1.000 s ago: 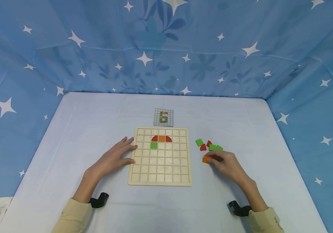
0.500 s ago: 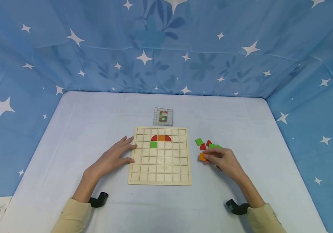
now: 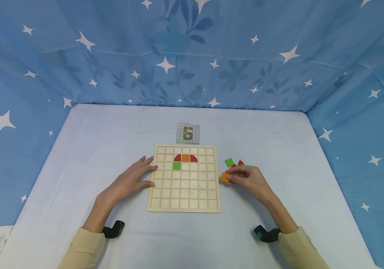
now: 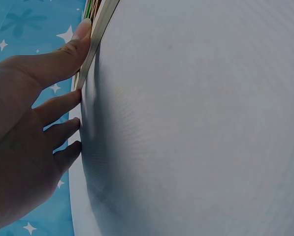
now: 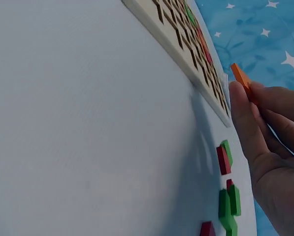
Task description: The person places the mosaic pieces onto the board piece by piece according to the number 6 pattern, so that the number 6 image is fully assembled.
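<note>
An orange square tile (image 3: 225,177) is pinched between the thumb and fingers of my right hand (image 3: 250,183), raised just off the right edge of the wooden grid board (image 3: 184,205). The right wrist view shows the same orange tile (image 5: 241,74) at the fingertips. My left hand (image 3: 126,185) rests with spread fingers at the board's left edge, thumb (image 4: 75,51) touching its rim. In the board's upper cells lie a red quarter-circle (image 3: 177,158), an orange square (image 3: 185,158), another red quarter-circle (image 3: 193,158) and a green square (image 3: 176,166).
Behind the board lies a small pattern card (image 3: 188,133) printed with a coloured figure on a grid. Loose tiles, including a green square (image 3: 229,162) and a red piece (image 5: 224,160), lie right of the board, partly hidden by my right hand. A blue star-patterned curtain (image 3: 192,52) surrounds the white table.
My right hand has lifted the orange tile from beside the loose pieces and carried it left toward the board. The left hand has stayed at the board's edge.
</note>
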Demonstrator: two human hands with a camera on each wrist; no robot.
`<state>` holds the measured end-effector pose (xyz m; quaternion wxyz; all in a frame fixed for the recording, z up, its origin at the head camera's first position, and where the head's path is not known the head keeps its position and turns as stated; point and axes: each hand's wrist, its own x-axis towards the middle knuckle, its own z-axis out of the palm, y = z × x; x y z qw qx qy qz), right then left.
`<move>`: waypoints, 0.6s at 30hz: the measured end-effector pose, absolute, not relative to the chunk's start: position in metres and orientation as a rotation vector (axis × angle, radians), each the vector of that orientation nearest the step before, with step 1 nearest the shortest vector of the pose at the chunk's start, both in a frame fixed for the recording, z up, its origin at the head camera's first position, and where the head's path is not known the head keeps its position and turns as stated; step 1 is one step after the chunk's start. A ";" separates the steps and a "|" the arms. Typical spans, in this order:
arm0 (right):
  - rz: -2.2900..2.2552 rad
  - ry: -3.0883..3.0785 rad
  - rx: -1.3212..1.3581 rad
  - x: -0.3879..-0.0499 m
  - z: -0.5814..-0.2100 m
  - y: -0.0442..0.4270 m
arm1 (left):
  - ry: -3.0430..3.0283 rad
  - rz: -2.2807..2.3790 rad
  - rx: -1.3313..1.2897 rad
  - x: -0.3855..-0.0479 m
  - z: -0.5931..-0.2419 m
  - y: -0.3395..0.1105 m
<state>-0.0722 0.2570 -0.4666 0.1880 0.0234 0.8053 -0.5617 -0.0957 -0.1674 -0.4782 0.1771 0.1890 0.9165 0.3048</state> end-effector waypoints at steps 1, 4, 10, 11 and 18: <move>-1.580 2.263 0.063 -0.073 -0.466 0.255 | 2.592 0.862 0.532 -0.096 -0.478 -0.168; -1.577 2.255 0.052 -0.076 -0.464 0.249 | 2.590 0.867 0.535 -0.096 -0.478 -0.168; -1.584 2.249 0.013 -0.083 -0.463 0.232 | 2.590 0.875 0.534 -0.096 -0.477 -0.167; -1.588 2.245 0.008 -0.084 -0.463 0.228 | 2.592 0.875 0.535 -0.096 -0.477 -0.167; -1.609 2.218 -0.032 -0.092 -0.462 0.204 | 2.595 0.865 0.526 -0.096 -0.477 -0.167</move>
